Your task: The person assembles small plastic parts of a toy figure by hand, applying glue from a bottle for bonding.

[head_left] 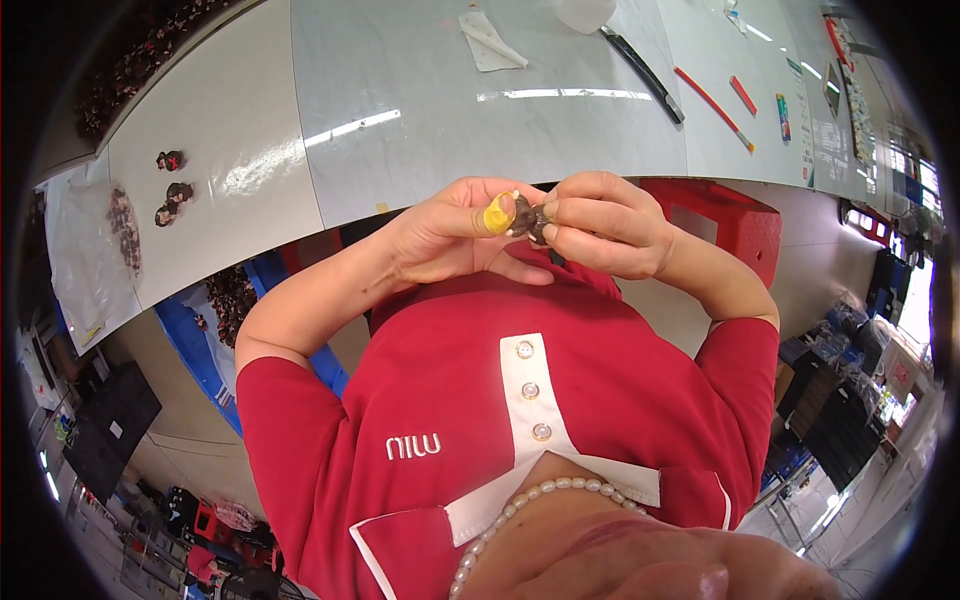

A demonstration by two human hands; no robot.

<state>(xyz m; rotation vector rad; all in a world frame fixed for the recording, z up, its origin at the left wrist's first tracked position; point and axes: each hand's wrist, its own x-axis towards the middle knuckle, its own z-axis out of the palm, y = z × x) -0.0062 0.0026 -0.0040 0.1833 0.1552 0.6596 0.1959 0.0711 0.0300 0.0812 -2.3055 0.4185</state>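
Observation:
Just past the table's near edge, a small dark brown figurine (526, 216) is held between my two hands. My left hand (450, 228) is closed on its left side, the thumb wrapped in a yellow cover (498, 214) and pressed against it. From the right, the fingertips of my right hand (612, 226) pinch the figurine's other end. Fingers hide part of it, so its details are hard to make out. On the table to the left lie similar dark figurines (174, 203), apart from my hands.
A clear plastic bag (92, 255) lies at the table's left end. Farther off are a white paper (490, 42), a long black-handled tool (645, 75), a red stick (714, 108) and a small tube (783, 117). Below are a blue crate (195, 345) and a red stool (765, 235).

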